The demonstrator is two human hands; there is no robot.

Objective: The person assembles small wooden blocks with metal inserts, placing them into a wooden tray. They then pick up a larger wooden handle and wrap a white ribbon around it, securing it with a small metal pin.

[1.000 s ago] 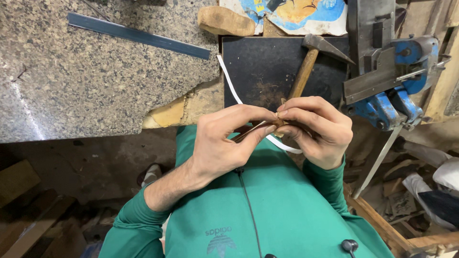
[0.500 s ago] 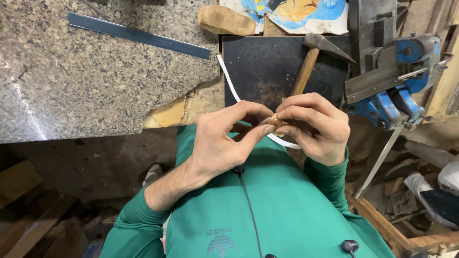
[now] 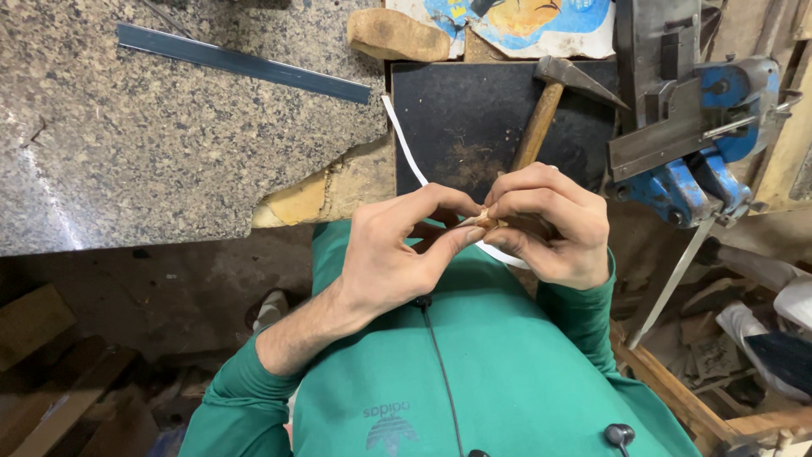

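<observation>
speckled granite worktop (image 3: 169, 144) with broken edge above dark, scrap-littered floor (image 3: 101, 355).

I count two hands of mine, the left hand (image 3: 397, 262) and right hand (image 3: 550, 224), pinching one small tan piece (image 3: 484, 222) between them. There is one white strip (image 3: 414, 156), one hammer (image 3: 550, 106), one blue vise (image 3: 702, 127), one long metal bar (image 3: 241, 63), one black slab (image 3: 461, 118), and one granite slab (image 3: 152, 144).
</observation>
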